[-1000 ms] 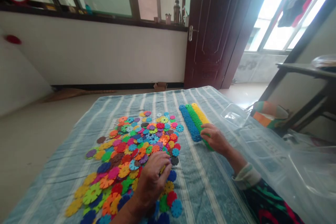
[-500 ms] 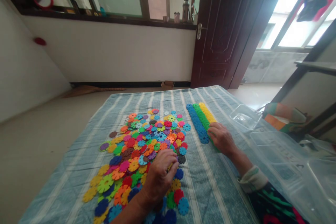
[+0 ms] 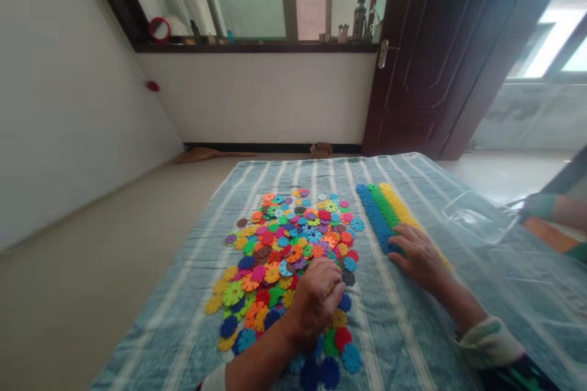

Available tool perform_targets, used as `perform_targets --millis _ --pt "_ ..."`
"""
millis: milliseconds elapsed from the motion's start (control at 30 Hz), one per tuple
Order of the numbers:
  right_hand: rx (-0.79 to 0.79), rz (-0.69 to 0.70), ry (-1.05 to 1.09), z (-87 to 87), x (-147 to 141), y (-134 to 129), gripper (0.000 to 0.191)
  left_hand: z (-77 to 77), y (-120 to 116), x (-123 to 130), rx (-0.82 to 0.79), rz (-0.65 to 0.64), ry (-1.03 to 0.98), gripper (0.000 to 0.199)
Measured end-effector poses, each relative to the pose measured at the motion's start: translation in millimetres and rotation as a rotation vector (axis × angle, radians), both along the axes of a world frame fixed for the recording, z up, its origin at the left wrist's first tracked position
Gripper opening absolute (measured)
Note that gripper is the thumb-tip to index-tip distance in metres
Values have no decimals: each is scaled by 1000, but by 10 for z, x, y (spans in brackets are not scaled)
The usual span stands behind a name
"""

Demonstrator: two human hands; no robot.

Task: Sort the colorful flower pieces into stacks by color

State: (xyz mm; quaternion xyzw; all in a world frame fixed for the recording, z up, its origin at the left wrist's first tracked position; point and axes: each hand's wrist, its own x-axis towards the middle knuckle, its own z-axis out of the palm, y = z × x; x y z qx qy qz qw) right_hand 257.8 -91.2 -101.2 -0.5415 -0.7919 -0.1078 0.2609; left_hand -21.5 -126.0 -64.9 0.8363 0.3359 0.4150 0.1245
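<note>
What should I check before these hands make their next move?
1. Blue row, green row and yellow row side by side: ok.
2. Green row's near end visible: not ok, right hand covers it.
3. Left hand at the loose notched discs: ok.
4. Left hand holding a disc: cannot tell.
5. Loose notched discs all one colour: not ok, mixed.
6. Clear plastic container apart from the rows: ok.

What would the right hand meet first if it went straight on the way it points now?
Most likely the blue row of discs: its near end lies at the right hand and may be touching it, though depth is unclear.
</note>
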Motion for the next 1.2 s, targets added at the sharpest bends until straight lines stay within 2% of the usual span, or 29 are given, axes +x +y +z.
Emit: perform_targets --millis 133,267,400,500,600,700,767,933,1033,1133,1200 --pt "35 19 -37 -111 72 32 19 -55 -36 21 40 -13 2 14" --pt "81 44 -71 -135 84 19 21 -95 -58 42 73 -14 34 15" --pt "141 83 -68 -95 3 -32 25 -27 -3 -17 126 12 106 17" --pt "169 143 -41 -35 -153 -94 23 68 100 -145 159 150 176 14" --pt "190 219 -9 29 -365 -173 17 122 196 -290 83 352 324 5" --pt "193 284 25 73 -549 -246 15 109 240 -381 -49 434 473 23" --pt "180 305 44 85 -626 -282 17 84 243 -399 -92 415 512 25" --pt "148 334 65 64 -694 -327 22 72 197 -344 -61 244 503 11" --pt "131 362 78 36 -725 -348 24 102 166 -306 -63 163 448 16" --pt "107 393 98 19 -764 -373 28 126 198 -342 -93 137 353 18" --pt "92 406 114 16 -784 -386 30 136 290 -430 -103 180 306 16"
